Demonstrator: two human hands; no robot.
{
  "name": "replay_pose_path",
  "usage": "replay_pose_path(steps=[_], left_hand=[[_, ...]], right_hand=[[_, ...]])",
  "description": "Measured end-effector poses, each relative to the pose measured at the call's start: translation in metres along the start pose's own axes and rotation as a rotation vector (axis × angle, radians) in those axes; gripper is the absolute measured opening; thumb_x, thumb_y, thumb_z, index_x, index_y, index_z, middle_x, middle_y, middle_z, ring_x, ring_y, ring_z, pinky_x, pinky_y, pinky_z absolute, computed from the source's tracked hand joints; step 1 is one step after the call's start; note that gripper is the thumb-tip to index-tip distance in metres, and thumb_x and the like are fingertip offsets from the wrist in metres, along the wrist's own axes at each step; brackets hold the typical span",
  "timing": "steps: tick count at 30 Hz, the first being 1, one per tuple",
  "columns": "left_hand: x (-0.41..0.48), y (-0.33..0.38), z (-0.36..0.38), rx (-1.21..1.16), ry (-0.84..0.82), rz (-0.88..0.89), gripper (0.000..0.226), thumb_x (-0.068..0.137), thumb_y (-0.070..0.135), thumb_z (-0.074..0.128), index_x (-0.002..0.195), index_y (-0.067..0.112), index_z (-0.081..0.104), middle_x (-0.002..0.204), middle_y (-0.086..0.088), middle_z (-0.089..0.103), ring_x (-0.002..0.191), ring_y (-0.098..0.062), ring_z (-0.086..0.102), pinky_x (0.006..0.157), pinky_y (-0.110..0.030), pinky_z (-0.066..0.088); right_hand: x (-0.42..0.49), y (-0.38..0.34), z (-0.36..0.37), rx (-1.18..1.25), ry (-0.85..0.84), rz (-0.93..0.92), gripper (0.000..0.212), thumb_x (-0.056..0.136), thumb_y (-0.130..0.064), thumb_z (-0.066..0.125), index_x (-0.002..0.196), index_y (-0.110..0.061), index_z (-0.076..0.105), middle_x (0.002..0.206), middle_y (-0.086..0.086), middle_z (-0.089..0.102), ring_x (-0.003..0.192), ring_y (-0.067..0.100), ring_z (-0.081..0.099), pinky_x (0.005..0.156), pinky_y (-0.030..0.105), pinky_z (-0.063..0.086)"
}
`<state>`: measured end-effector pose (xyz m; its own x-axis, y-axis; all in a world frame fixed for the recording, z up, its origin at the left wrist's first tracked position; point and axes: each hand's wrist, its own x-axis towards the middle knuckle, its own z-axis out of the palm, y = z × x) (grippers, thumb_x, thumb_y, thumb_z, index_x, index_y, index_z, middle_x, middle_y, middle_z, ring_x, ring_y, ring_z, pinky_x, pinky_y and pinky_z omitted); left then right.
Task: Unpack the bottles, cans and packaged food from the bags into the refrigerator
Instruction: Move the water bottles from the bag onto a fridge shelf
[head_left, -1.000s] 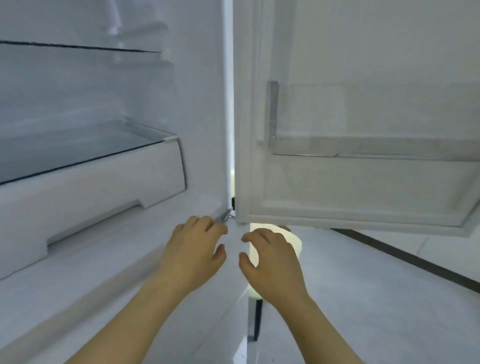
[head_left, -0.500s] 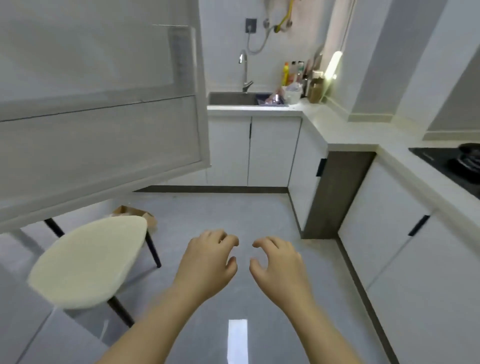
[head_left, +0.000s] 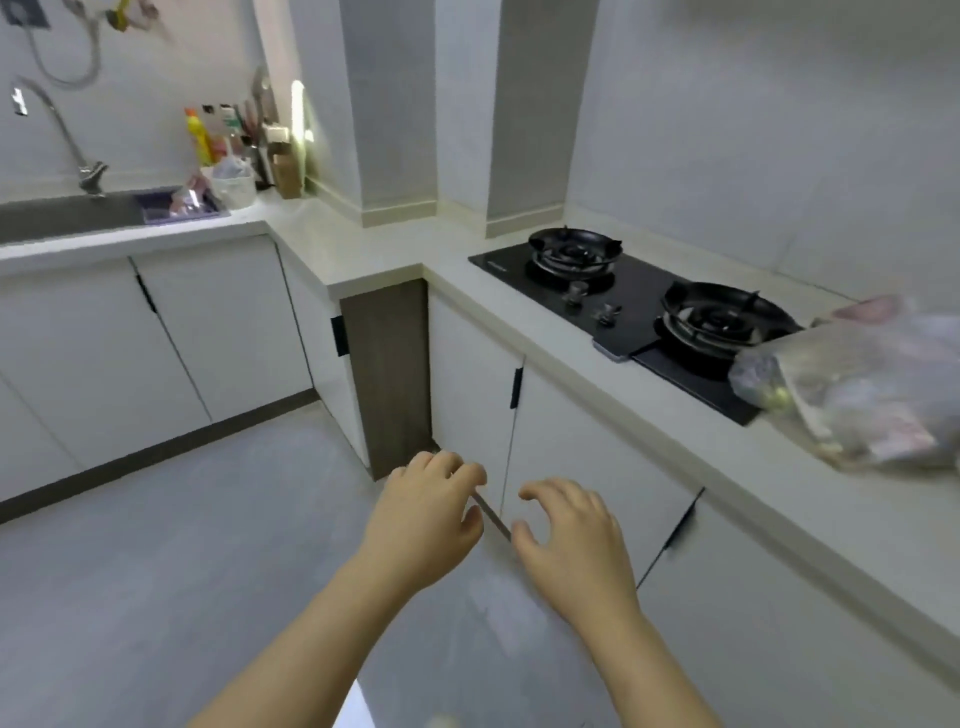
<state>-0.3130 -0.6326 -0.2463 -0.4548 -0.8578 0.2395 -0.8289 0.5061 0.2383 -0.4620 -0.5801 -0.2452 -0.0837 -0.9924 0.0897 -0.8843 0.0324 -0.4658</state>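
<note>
1. Bench: an L-shaped run over white cupboards. The refrigerator is not in view.

2. Stove: black, 2 burners, set into the right-hand run of the bench.

3. Bag: 1 clear plastic bag lies on the bench at the far right, against the near corner of the stove. Whether it overlaps the glass cannot be told. It is blurred. Coloured packets show through it, but no bottle or can can be made out.

4. Left hand and right hand: both are held out low in front of the cupboards, close together, well apart from the bag. The left fingers and right fingers are loosely curled and hold nothing.

Judgement: the step in hand is fetching goods. With 2 empty hands facing the bench, the person appears to be on the way to the bag.

Next move: reach up and right to the bag, find its mouth, and draw out 1 item, or lift the bag whole. The soft film gives poor purchase, so the grip should take the contents through it or gather the opening.
</note>
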Motion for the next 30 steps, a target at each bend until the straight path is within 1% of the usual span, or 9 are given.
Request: replay_pose_path(steps=[4,7,12,17,20,22,25,27,30], left_hand=[[0.071,0.026,0.023,-0.029,-0.032,0.152,0.035,0.094,0.031,0.044,0.128,0.026,0.048,0.126,0.007,0.049,0.114,-0.017,0.045,0.09,-0.025,0.035],[0.127,0.044,0.039,-0.05,-0.071,0.254,0.037,0.094,0.033,0.042,0.13,0.027,0.044,0.129,0.008,0.046,0.117,-0.015,0.043,0.094,-0.026,0.036],[0.209,0.078,0.059,-0.102,-0.102,0.411,0.037,0.094,0.032,0.04,0.131,0.028,0.044,0.13,0.01,0.046,0.117,-0.012,0.041,0.095,-0.023,0.033],[0.27,0.116,0.079,-0.135,-0.137,0.558,0.037,0.094,0.032,0.042,0.131,0.027,0.045,0.129,0.009,0.046,0.119,-0.014,0.04,0.096,-0.025,0.034],[0.298,0.144,0.089,-0.187,-0.138,0.63,0.035,0.09,0.028,0.049,0.124,0.023,0.053,0.121,0.004,0.052,0.111,-0.02,0.047,0.09,-0.031,0.04],[0.316,0.166,0.096,-0.219,-0.122,0.674,0.033,0.085,0.025,0.053,0.117,0.019,0.059,0.112,0.001,0.057,0.102,-0.024,0.052,0.083,-0.036,0.045],[0.339,0.203,0.102,-0.214,-0.115,0.726,0.035,0.083,0.026,0.049,0.114,0.019,0.06,0.109,0.0,0.058,0.098,-0.025,0.052,0.079,-0.035,0.045],[0.352,0.228,0.105,-0.235,-0.098,0.741,0.038,0.08,0.028,0.046,0.112,0.017,0.062,0.108,-0.002,0.06,0.097,-0.027,0.054,0.079,-0.037,0.046],[0.37,0.267,0.11,-0.26,-0.085,0.749,0.038,0.078,0.029,0.047,0.109,0.015,0.064,0.103,-0.004,0.062,0.093,-0.029,0.055,0.075,-0.039,0.047]], right_hand=[[0.03,0.043,-0.021,-0.007,0.085,0.138,0.036,0.094,-0.037,0.044,0.13,-0.031,0.046,0.136,-0.017,0.041,0.125,0.006,0.035,0.102,0.022,0.026],[0.059,0.071,-0.035,-0.009,0.147,0.235,0.037,0.094,-0.038,0.044,0.13,-0.031,0.046,0.136,-0.017,0.042,0.126,0.006,0.035,0.104,0.023,0.027],[0.109,0.114,-0.064,-0.032,0.258,0.389,0.034,0.093,-0.036,0.044,0.127,-0.032,0.047,0.134,-0.018,0.042,0.121,0.007,0.037,0.1,0.023,0.028],[0.13,0.15,-0.087,-0.039,0.352,0.514,0.033,0.092,-0.035,0.047,0.125,-0.032,0.049,0.134,-0.018,0.042,0.124,0.008,0.036,0.099,0.021,0.026],[0.133,0.176,-0.102,-0.048,0.407,0.589,0.033,0.091,-0.033,0.049,0.124,-0.03,0.052,0.132,-0.015,0.045,0.123,0.01,0.038,0.1,0.024,0.028],[0.135,0.194,-0.115,-0.049,0.456,0.634,0.033,0.088,-0.033,0.051,0.12,-0.026,0.056,0.128,-0.01,0.051,0.121,0.015,0.043,0.101,0.028,0.032],[0.138,0.22,-0.135,-0.054,0.531,0.668,0.038,0.08,-0.036,0.049,0.111,-0.022,0.063,0.12,-0.004,0.058,0.113,0.023,0.051,0.097,0.035,0.039],[0.139,0.241,-0.151,-0.066,0.548,0.683,0.031,0.084,-0.032,0.055,0.111,-0.023,0.064,0.12,-0.005,0.058,0.112,0.022,0.051,0.095,0.034,0.039],[0.139,0.276,-0.177,-0.101,0.541,0.671,0.031,0.087,-0.029,0.055,0.118,-0.025,0.06,0.126,-0.008,0.054,0.115,0.018,0.047,0.097,0.029,0.034]])
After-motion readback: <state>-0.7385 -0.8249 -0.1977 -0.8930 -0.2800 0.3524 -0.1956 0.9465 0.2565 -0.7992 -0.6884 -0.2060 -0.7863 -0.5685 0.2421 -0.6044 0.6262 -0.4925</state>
